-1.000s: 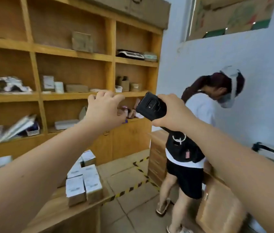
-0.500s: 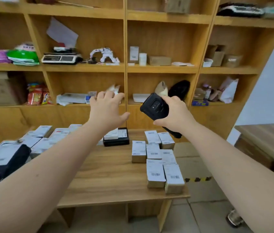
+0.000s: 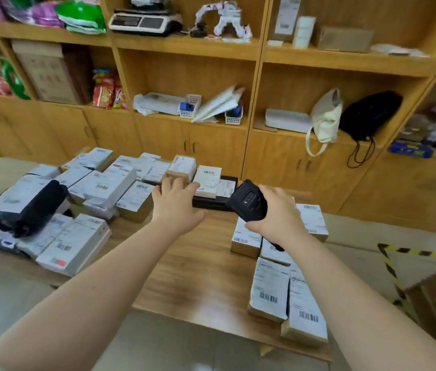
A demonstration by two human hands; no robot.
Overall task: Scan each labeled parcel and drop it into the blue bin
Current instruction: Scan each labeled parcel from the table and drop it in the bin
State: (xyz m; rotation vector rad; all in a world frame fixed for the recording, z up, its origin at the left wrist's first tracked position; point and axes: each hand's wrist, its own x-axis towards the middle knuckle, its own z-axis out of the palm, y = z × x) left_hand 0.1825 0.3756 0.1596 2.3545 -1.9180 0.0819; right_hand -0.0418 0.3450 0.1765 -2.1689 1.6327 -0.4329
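Parcels (image 3: 269, 287) crowd the table's (image 3: 198, 277) left and right edges, seemingly all unscanned; right grip (image 3: 275, 215) holds the scanner (image 3: 249, 203), left grip (image 3: 176, 202) reaches wide and empty; blue bin unseen.

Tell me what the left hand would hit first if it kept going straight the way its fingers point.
Most likely the small brown parcel with a white label straight ahead of the left hand; the hand looks nearly on it, though depth is unclear.
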